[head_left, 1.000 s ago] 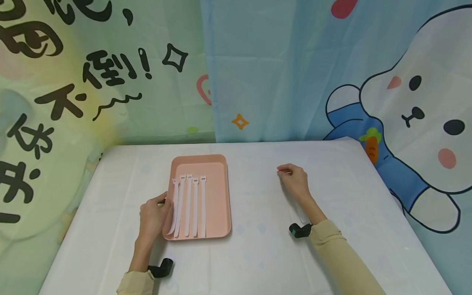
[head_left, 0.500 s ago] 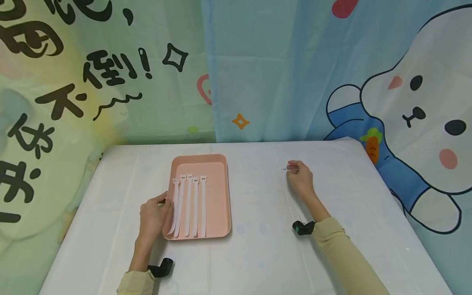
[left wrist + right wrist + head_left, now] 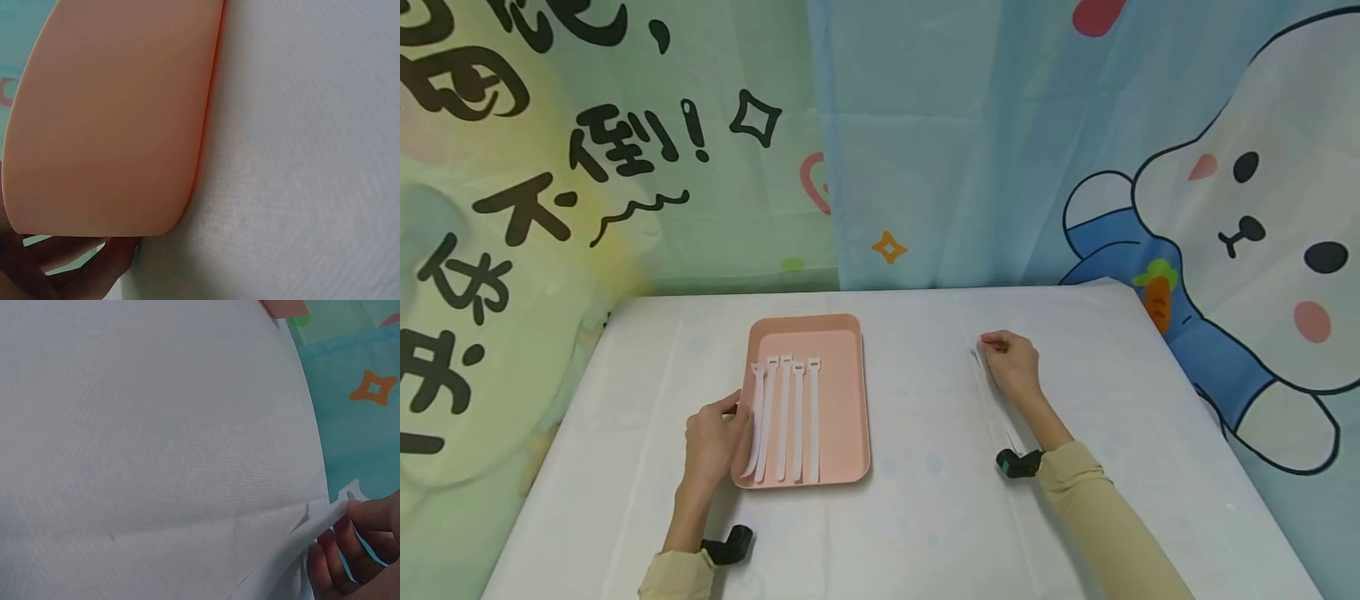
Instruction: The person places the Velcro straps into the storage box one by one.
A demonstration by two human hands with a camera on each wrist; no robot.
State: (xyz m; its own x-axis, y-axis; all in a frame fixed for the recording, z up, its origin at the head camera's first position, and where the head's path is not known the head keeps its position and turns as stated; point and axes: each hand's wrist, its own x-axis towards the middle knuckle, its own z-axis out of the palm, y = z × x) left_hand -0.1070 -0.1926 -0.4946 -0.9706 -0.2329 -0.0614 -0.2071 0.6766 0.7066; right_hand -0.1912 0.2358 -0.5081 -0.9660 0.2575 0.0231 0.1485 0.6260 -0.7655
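My left hand [image 3: 715,433] grips the left rim of a pink rectangular tray [image 3: 842,400]; in the left wrist view its fingers [image 3: 115,259] curl at the end of the tray wall [image 3: 119,125]. Several long white plastic strips [image 3: 797,425] with small notched heads lie side by side in the tray, heads toward the back. To the right, my right hand [image 3: 1013,367] pinches a similar white strip [image 3: 319,528] near its two-pronged head, between thumb and fingertips. This strip slants down toward the wrist in the head view. Its lower end is hard to make out against the cloth.
A white cloth covers the table [image 3: 917,517]. Behind it hangs a printed curtain [image 3: 925,150] in green and blue. Black wrist cameras sit on the left wrist [image 3: 728,546] and the right wrist [image 3: 1018,464].
My right hand has shifted slightly right. The held strip's head showed left of the fingers half a second ago and now appears turned narrower. My left hand and the tray stay in place.
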